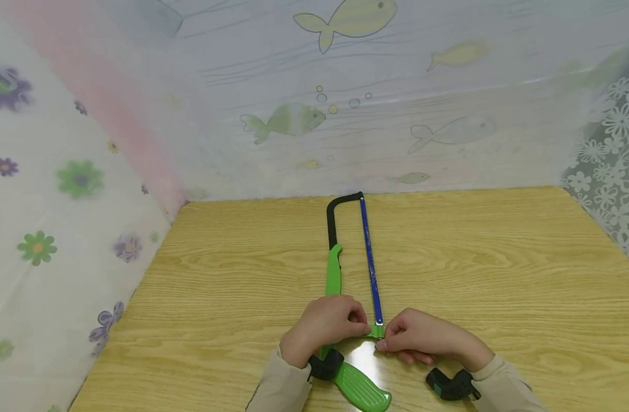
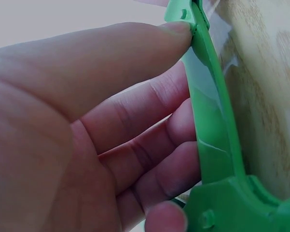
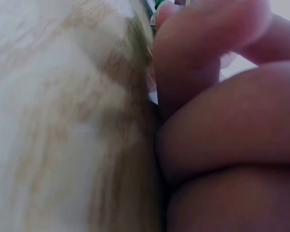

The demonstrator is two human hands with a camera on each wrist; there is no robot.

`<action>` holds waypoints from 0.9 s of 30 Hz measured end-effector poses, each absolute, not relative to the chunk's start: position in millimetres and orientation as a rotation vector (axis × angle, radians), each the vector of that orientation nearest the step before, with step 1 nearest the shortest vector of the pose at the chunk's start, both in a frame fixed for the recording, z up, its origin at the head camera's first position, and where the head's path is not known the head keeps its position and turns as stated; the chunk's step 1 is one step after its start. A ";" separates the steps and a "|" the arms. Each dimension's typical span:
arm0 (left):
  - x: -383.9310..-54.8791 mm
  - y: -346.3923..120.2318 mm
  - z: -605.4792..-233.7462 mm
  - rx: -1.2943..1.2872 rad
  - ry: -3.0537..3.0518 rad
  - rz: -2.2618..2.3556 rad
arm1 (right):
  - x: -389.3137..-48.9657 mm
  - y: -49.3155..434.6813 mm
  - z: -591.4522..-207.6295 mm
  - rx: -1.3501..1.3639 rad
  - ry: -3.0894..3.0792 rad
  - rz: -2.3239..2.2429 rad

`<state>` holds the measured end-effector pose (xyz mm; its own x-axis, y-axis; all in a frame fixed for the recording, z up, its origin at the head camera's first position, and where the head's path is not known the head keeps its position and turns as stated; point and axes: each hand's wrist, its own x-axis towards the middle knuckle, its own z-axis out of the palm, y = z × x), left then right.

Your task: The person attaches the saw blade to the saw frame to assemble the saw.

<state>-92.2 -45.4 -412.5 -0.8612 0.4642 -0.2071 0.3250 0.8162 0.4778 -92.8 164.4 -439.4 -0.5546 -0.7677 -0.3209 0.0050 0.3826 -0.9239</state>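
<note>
A hacksaw lies on the table with its green handle [image 1: 363, 389] toward me and its black frame bow [image 1: 331, 223] at the far end. The blue blade [image 1: 370, 257] runs along its right side. My left hand [image 1: 331, 320] grips the green front arm [image 2: 210, 111] of the frame, thumb on one side and fingers on the other. At the blade's near end my right hand [image 1: 422, 337] pinches the small tensioning nut [image 1: 378, 346] between thumb and finger. Fingers mostly hide that nut in the right wrist view, where only a shiny bit shows.
The hacksaw rests on a wood-grain table [image 1: 226, 274]. Behind it hangs a curtain with fish [image 1: 293, 120]; flowered sheets [image 1: 36, 246] stand at the left and right edges. Black wrist cameras [image 1: 450, 384] are strapped to both wrists.
</note>
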 end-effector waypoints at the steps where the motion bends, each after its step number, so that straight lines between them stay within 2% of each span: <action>1: -92.3 -45.4 -413.0 0.603 2.687 0.623 | -92.8 164.4 -439.5 -0.664 1.852 -1.249; 27: -92.5 -45.8 -414.0 0.629 2.700 0.626 | -93.9 164.3 -440.1 -0.696 1.833 -1.261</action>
